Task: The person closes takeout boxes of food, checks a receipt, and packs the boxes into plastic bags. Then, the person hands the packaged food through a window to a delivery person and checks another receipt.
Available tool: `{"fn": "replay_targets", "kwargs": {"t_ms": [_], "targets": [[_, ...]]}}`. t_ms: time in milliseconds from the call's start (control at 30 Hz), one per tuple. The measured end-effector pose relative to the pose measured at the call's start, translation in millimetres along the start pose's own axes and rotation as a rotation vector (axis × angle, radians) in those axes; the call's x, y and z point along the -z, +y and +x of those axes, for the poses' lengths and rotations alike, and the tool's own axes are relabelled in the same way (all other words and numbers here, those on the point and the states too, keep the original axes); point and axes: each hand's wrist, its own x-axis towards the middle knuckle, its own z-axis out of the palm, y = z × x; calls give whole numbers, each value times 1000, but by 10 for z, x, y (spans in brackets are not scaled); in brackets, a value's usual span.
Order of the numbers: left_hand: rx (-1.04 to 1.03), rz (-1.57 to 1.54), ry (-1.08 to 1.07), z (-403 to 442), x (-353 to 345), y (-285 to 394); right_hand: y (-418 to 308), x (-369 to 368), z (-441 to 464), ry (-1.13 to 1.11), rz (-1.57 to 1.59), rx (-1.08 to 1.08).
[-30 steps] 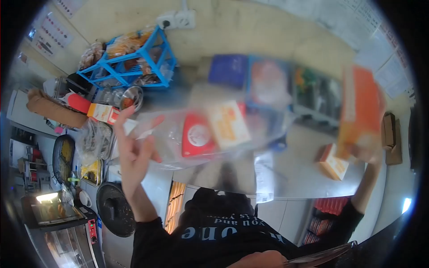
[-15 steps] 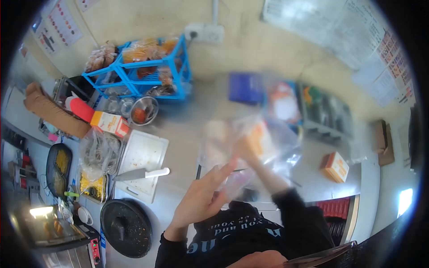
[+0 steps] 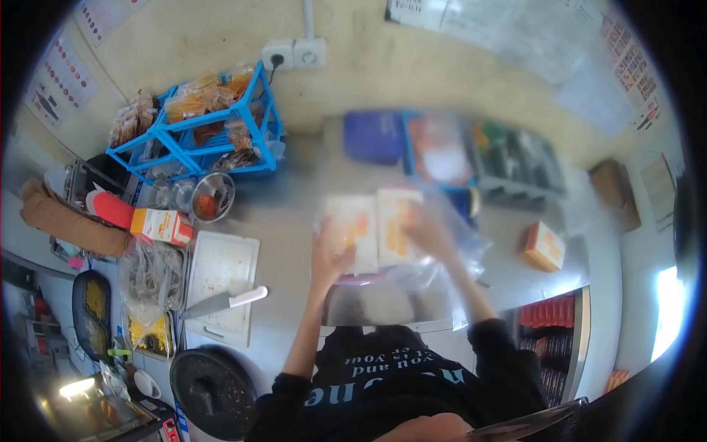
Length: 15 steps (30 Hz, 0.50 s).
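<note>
Two white-and-orange boxes stand side by side in the middle of the metal counter, in a clear plastic bag point(image 3: 468, 254). My left hand point(image 3: 328, 258) is wrapped round the left box point(image 3: 361, 232), with the thumb across its front. Blurred by motion, my right hand point(image 3: 431, 234) lies at the right box point(image 3: 394, 225); its fingertips are too smeared to make out. Something pink or red shows under the boxes. Another white-and-orange box point(image 3: 545, 246) sits apart on the right of the counter.
On the left are a cutting board point(image 3: 239, 258) with a knife point(image 3: 224, 301), a black lid point(image 3: 213, 390), a metal bowl point(image 3: 213, 197) and a blue rack point(image 3: 206, 118) of bagged goods. Behind the bag stand a purple box point(image 3: 373, 136) and a grey divided tray point(image 3: 515, 193).
My left hand has moved from the bag's left side onto the left box. My right hand brought over an orange item, no longer distinguishable, and is now at the right box. The view has shifted.
</note>
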Motion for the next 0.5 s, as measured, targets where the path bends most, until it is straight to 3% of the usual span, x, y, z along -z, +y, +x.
{"fn": "replay_targets", "kwargs": {"t_ms": [100, 133, 167, 200, 267, 333, 400, 433, 467, 500], "targets": [[-79, -40, -30, -10, 35, -16, -138, 128, -36, 1, -137, -48], [-82, -34, -17, -49, 55, -34, -316, 201, -135, 135, -250, 51], [95, -238, 92, -174, 73, -72, -520, 251, -238, 265, -358, 147], [274, -440, 200, -252, 92, -99, -675, 228, -285, 136, -249, 234], [356, -470, 289, -290, 264, 191, -1031, 80, -470, -89, 30, 356], [438, -496, 380, -416, 506, 502, -1017, -286, -762, -327, 118, 258], [-18, -802, -68, -592, 750, 758, -812, -591, -985, -401, 107, 274], [-16, -804, -45, -563, 881, 1045, -754, -608, -1043, -486, 129, 96], [-186, -477, -91, -514, 1044, 1381, -692, -629, -1062, -567, 150, -85], [-339, -142, -142, -480, 1139, 1525, -587, -693, -1066, -585, 145, -78]]}}
